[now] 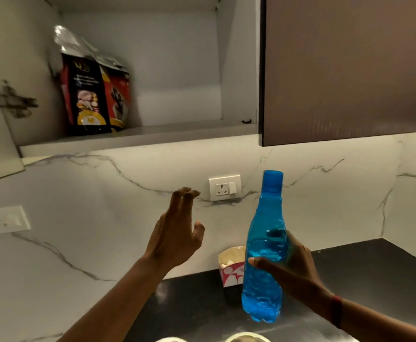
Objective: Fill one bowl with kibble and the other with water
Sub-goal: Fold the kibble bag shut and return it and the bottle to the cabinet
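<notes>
I am finding no lettering that I can actually read. The kibble bag [94,95], up at ten o'clock in the open cupboard, is carrying a gold emblem near its top and a few lines of pale print on its black front panel, but all of it is blurring into smears. The small red-and-white carton [230,275], down near six o'clock on the counter, is showing only a printed pattern, too soft for me to tell any words.
</notes>
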